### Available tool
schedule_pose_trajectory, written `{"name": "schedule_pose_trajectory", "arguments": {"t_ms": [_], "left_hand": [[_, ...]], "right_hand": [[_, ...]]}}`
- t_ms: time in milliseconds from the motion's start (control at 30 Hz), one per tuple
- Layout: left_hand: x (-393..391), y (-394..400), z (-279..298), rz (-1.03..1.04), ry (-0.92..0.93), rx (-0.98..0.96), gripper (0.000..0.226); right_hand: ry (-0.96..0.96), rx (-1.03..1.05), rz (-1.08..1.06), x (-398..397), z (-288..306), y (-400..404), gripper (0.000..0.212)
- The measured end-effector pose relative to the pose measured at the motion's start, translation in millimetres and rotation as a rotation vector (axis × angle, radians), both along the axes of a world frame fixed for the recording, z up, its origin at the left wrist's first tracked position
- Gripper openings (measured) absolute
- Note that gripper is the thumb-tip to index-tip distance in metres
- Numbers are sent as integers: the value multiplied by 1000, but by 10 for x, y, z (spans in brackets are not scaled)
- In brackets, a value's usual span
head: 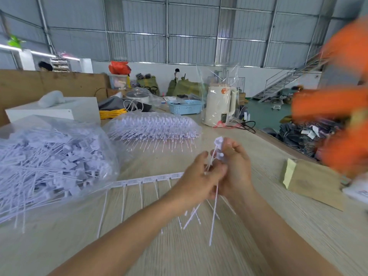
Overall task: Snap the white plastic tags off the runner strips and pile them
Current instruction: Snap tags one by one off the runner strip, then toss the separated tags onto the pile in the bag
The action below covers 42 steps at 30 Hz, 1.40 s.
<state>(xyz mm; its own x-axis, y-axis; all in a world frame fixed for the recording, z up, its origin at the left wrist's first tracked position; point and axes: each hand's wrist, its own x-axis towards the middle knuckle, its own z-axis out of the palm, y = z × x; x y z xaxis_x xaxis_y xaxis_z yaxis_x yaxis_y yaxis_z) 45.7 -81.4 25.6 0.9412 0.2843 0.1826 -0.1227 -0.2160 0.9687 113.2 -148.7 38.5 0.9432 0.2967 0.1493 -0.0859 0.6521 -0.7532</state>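
My left hand [201, 176] and my right hand [236, 168] meet above the wooden table [258, 226], fingers curled. A white runner strip [147, 179] of tags reaches from my left hand out to the left, its thin tails hanging toward me. My right hand pinches a small bunch of loose white tags [218, 148], their heads above my fingers and their tails [214, 216] dangling below both hands. A large pile of snapped-off tags [49, 166] lies on clear plastic at the left.
A clear bag of stacked runner strips [153, 126] lies behind the hands. Further back stand a white kettle [219, 106], a blue basket [185, 106] and a white box [55, 110]. A brown envelope [312, 180] lies at right. A blurred orange shape [342, 108] fills the right edge.
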Motion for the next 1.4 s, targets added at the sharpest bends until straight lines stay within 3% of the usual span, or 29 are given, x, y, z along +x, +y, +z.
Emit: {"name": "schedule_pose_trajectory", "arguments": {"t_ms": [67,200,300,400,467,533,667,733,833,1000,1133,1267,1400], "left_hand": [[-2,-82,-63,11,-24,190,55],[-21,46,-15,-44,34,196,38],[-13,147,-20,34,59,239,8],[2,208,-8,53,82,205,28],[12,235,1,41,91,236,29],[19,233,8,19,91,279,29],[-21,231,68,31,94,412,27],[-39,238,75,72,72,559,21],[-32,180,65,65,17,647,25],[-59,117,108,39,-16,640,21],[-218,199,173,10,67,685,19],[-642,392,225,121,-24,742,29],[-1246,763,277,234,-79,890,21]], "right_hand": [[-16,-9,-12,-3,5,-17,10],[-63,-144,77,23,44,-58,23],[-274,-362,82,49,32,-72,26],[-580,-639,-100,113,52,-117,22],[-687,-597,-126,133,68,-158,26],[-732,-559,25,98,55,-174,36],[-919,-725,225,-15,13,-145,59],[-930,-708,157,-13,-2,-120,54],[-1003,-748,-82,19,-18,-79,19],[-902,-716,-254,101,-51,-81,22],[-859,-645,-326,1,-94,-5,28],[-851,-568,-298,-189,10,216,26],[-992,-618,-146,-560,174,638,32]]}}
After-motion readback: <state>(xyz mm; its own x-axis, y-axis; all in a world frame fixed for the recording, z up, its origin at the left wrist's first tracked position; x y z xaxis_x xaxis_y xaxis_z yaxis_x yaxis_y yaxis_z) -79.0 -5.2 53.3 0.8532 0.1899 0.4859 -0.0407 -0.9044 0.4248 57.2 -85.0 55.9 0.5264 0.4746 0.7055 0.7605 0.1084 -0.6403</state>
